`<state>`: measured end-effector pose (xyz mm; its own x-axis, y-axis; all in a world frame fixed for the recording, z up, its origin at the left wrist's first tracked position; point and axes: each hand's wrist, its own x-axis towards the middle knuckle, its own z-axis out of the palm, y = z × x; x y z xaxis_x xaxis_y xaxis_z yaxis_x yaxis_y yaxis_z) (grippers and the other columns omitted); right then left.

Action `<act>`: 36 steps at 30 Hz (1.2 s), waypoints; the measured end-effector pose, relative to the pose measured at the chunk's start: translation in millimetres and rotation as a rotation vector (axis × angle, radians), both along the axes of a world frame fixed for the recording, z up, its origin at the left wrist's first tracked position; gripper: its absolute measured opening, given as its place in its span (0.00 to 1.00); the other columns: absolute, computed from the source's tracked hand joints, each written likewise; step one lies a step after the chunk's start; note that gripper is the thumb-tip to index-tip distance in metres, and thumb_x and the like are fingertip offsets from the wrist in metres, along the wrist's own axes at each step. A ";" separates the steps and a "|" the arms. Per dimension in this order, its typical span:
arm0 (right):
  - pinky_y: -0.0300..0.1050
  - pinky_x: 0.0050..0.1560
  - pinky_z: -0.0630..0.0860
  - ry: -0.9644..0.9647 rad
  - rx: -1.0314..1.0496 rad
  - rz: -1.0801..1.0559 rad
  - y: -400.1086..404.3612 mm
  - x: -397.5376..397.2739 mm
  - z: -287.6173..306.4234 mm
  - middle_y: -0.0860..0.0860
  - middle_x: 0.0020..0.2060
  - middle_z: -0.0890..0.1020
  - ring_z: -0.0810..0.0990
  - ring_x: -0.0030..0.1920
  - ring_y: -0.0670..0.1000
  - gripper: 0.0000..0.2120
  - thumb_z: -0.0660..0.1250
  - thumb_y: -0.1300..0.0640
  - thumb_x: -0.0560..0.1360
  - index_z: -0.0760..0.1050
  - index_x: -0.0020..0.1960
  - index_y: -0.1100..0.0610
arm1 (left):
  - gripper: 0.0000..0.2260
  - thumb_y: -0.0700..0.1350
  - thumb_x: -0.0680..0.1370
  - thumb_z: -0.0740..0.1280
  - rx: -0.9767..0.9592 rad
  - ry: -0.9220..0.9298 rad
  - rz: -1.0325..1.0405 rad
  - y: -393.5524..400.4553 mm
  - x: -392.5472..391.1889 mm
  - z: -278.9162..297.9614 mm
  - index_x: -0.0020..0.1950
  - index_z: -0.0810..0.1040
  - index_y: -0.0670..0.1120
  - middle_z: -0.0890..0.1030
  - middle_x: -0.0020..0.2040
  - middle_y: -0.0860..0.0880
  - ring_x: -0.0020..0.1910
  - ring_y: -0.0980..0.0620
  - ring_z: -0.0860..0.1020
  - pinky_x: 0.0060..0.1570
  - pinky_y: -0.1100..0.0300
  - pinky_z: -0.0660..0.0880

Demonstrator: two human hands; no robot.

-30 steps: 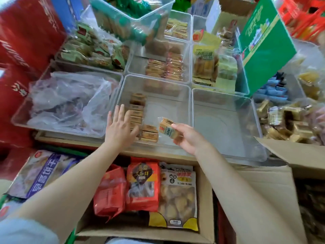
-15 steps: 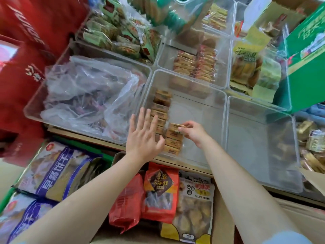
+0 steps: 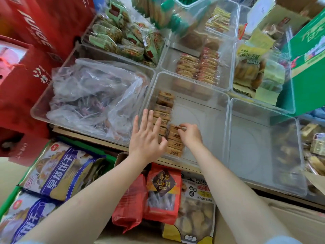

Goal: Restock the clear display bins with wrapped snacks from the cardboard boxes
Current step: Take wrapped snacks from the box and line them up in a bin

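Restocking in progress at the snack display: I have both hands inside the middle clear bin (image 3: 226, 110), where two short rows of brown wrapped snacks are being built along its left side. My right hand (image 3: 190, 135) has its fingers curled down onto the wrapped snack (image 3: 175, 128) at the far end of the near row, pinching it as it goes into line; whether it has let go yet I cannot tell. My left hand (image 3: 146, 138) is flat, fingers straight and spread, pressed against the longer row (image 3: 162, 110) just left of it, holding those pieces upright and together. I judge this to be the placing step, early in the filling: most of this bin's floor is bare, and the bin to its right (image 3: 263, 147) holds nothing I can see. The next move calls for freeing the right hand without toppling the row, then reaching back for another piece. The cardboard box (image 3: 121, 156) near me holds larger bagged snacks (image 3: 163, 192), red and yellow, and the source of the small pieces is not clear from here.
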<state>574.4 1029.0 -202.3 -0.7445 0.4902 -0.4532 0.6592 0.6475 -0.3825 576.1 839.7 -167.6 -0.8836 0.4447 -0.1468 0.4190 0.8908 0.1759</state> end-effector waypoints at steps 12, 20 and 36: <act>0.34 0.39 0.76 0.540 -0.275 -0.023 47.2 184.1 184.7 0.49 0.36 0.82 0.80 0.34 0.43 0.09 0.63 0.61 0.80 0.82 0.49 0.55 | 0.23 0.47 0.80 0.65 0.264 -0.127 -0.082 65.4 70.7 61.7 0.73 0.70 0.41 0.61 0.79 0.38 0.76 0.39 0.64 0.75 0.45 0.58; 0.45 0.37 0.77 0.781 0.039 -0.436 190.7 352.5 229.3 0.48 0.30 0.81 0.77 0.30 0.45 0.10 0.62 0.60 0.79 0.80 0.44 0.49 | 0.22 0.52 0.80 0.59 0.569 -0.158 -0.647 224.5 255.4 124.4 0.71 0.71 0.44 0.74 0.70 0.40 0.64 0.39 0.76 0.58 0.46 0.76; 0.49 0.68 0.69 0.210 -0.241 -0.679 334.4 424.5 57.8 0.60 0.72 0.68 0.69 0.71 0.60 0.39 0.75 0.48 0.74 0.61 0.76 0.61 | 0.32 0.59 0.76 0.48 0.341 -0.063 -0.505 309.8 333.3 130.0 0.80 0.60 0.53 0.46 0.83 0.49 0.81 0.51 0.38 0.78 0.44 0.46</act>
